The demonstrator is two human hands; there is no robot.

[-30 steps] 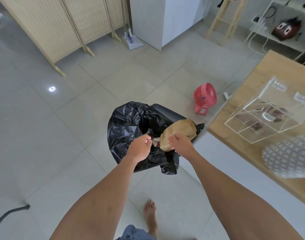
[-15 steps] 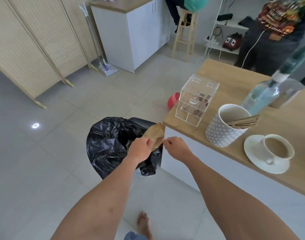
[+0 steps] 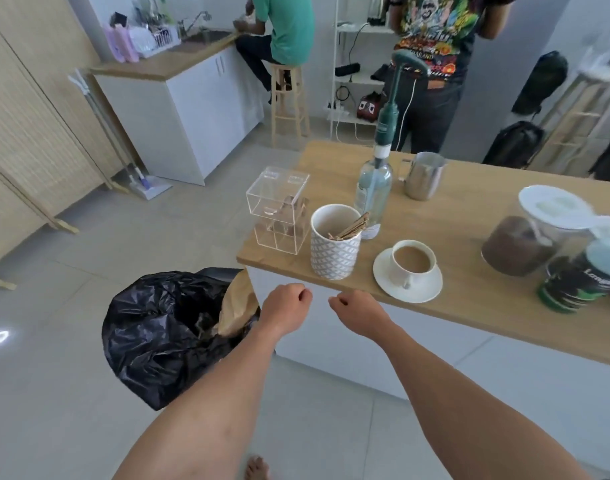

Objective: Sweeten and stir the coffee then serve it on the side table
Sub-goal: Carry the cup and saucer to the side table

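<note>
Wooden tabletop (image 3: 469,216) up top, black bin bag (image 3: 158,327) on the floor beside it. Coffee cup (image 3: 412,263) sits on its saucer (image 3: 424,289) near the tabletop's front edge. Left hand (image 3: 286,303) and right hand (image 3: 357,306) hang just below that edge, fingers curled in loose, holding nothing.

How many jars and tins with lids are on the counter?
3 show. A clear jar of brown grounds sits at the right with a white lid. A dark green tin stands nearer the counter edge. Another lid peeks out behind it; more may be hidden off-frame.
</note>
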